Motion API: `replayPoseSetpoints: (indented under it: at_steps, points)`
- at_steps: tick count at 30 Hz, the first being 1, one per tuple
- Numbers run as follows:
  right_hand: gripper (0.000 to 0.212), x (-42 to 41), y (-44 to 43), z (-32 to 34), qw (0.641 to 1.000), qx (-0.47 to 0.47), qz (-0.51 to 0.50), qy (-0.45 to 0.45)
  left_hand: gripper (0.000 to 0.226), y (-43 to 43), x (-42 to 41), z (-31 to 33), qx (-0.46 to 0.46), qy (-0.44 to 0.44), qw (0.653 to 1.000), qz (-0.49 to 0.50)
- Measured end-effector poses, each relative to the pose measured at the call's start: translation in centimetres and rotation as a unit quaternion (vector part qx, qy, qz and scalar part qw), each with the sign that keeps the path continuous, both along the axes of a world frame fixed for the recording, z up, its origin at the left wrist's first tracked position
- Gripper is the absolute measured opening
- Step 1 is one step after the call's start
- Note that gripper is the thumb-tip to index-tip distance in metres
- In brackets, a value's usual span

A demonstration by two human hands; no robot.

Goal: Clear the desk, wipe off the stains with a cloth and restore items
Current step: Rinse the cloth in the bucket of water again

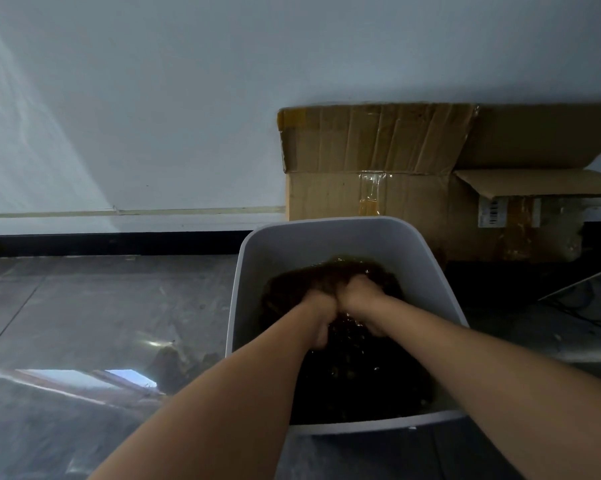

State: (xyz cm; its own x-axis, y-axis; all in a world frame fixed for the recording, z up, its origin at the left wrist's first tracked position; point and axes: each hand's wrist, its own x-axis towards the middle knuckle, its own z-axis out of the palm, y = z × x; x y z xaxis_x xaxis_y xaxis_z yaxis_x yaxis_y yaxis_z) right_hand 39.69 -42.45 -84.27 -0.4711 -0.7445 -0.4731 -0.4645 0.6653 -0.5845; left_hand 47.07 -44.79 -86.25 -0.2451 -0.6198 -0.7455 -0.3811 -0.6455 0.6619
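Both bare forearms reach down into a white tub of dark water, where the left hand and right hand sit side by side, fingers curled shut on a dark brown cloth (soaked, bunched just beyond the knuckles). Past the fingertips, behind the tub, a cardboard box stands against the wall.
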Motion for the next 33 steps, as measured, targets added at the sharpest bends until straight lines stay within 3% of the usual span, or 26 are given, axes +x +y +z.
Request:
replayPoseSetpoints:
  at_steps: [4,6,8,10,13,15,17,20,23,26,28,30,33]
  points:
    - [0.031,1.5,0.4,1.7,0.997,-0.048,-0.047,-0.047,0.035,-1.3,0.6,1.0,0.0,0.073,0.994,0.076]
    - [0.026,1.6,0.6,2.2,0.998,-0.057,-0.031,-0.022,0.03,-1.5,1.0,1.5,0.004,0.093,0.992,0.088]
    - [0.025,1.0,0.7,2.7,0.996,-0.077,-0.032,0.019,0.025,-1.1,0.7,2.7,0.063,0.138,0.985,0.087]
    - [0.03,0.0,1.0,2.6,0.995,-0.09,-0.034,0.023,0.027,-0.9,0.2,2.8,0.064,0.13,0.986,0.082]
    - [0.025,-0.5,1.4,1.7,0.997,-0.039,0.046,0.048,0.031,-1.3,0.3,1.1,-0.07,0.033,0.992,0.1]
    - [0.041,-0.7,1.6,1.0,0.989,0.045,0.104,0.092,0.033,-1.3,0.5,0.2,-0.141,-0.041,0.986,0.078]
    - [0.05,-0.8,1.6,0.5,0.977,0.101,0.145,0.117,0.035,-1.3,0.7,-0.6,-0.188,-0.112,0.974,0.05]
    - [0.053,-0.7,1.2,0.0,0.963,0.091,0.198,0.16,0.029,-1.1,0.8,-1.4,-0.217,-0.179,0.96,-0.004]
    - [0.046,-0.7,0.7,-0.6,0.967,0.085,0.196,0.14,0.036,-0.8,0.6,-1.8,-0.181,-0.134,0.972,-0.062]
    - [0.034,-0.7,0.7,-0.4,0.985,0.083,0.133,0.066,0.023,-0.5,0.2,-0.5,-0.019,-0.054,0.996,-0.062]
    - [0.026,-0.4,0.7,-0.1,0.997,0.042,0.055,0.018,0.025,-0.3,0.1,0.3,0.013,-0.018,1.0,-0.017]
    - [0.029,0.6,0.7,0.7,1.0,-0.011,0.002,-0.003,0.03,-0.7,0.1,0.4,0.007,0.024,0.996,0.088]
    - [0.031,1.4,0.8,1.9,0.999,-0.034,0.0,0.016,0.028,-1.0,0.2,1.5,0.018,0.077,0.987,0.142]
